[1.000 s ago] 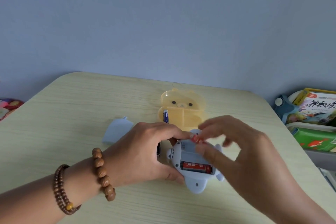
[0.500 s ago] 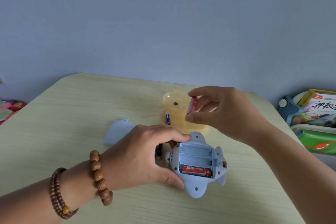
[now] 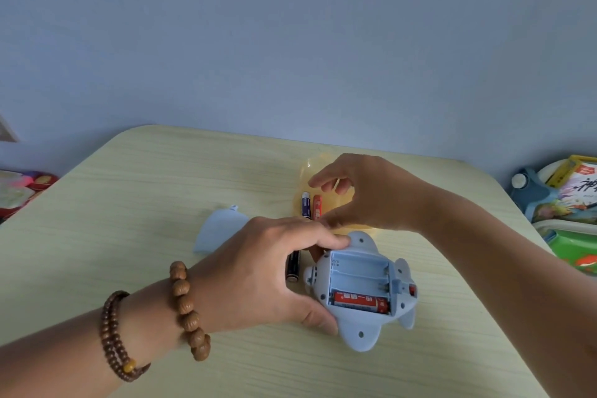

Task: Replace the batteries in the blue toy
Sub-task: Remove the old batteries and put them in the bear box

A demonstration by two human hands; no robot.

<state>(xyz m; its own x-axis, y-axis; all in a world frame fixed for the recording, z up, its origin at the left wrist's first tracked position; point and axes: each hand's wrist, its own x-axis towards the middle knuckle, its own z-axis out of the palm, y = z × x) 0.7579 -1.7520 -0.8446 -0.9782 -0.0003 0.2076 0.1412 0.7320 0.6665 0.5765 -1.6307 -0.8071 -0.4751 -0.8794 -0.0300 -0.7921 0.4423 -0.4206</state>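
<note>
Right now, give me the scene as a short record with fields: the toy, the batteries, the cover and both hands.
toy: blue toy underside up on the table, battery bay open
bay: one red battery in the nearest slot; other slots empty
tray: yellow tray holds a purple battery and a loose red battery side by side
table: black battery left of the toy; blue cover farther left
left grip: holds the toy's left side
right grip: open above the tray, holding nothing
</note>
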